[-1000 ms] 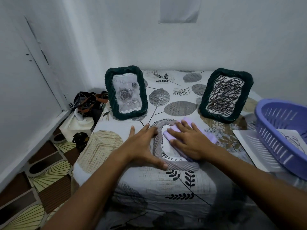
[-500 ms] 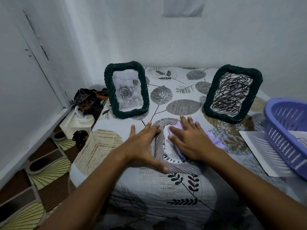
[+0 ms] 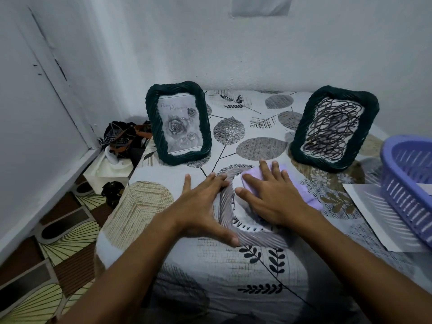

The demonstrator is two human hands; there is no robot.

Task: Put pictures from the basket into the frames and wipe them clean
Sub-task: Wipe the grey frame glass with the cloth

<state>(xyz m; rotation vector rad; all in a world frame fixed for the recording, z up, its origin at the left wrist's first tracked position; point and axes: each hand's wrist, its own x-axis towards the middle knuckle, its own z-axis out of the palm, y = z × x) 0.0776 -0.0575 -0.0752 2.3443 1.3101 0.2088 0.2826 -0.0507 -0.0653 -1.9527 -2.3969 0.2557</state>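
Note:
A grey ribbed frame (image 3: 226, 211) lies flat on the patterned bed cover. My left hand (image 3: 201, 206) rests flat on its left edge, fingers spread, thumb at the lower corner. My right hand (image 3: 271, 195) presses a lilac cloth (image 3: 306, 195) flat onto the frame's glass. Two dark green frames stand upright behind: the left green frame (image 3: 178, 122) holds a rose picture, the right green frame (image 3: 334, 127) holds a scribble picture. A purple basket (image 3: 406, 183) sits at the right with a sheet inside, partly cut off.
A loose white sheet (image 3: 371, 211) lies under the basket's near side. Left of the bed, on the patterned floor, stand a white box (image 3: 105, 169) and dark bags (image 3: 124, 139). White walls close the back and left.
My right hand has slid the cloth a little up and right across the glass. My left hand stays on the frame's edge. The view has shifted slightly.

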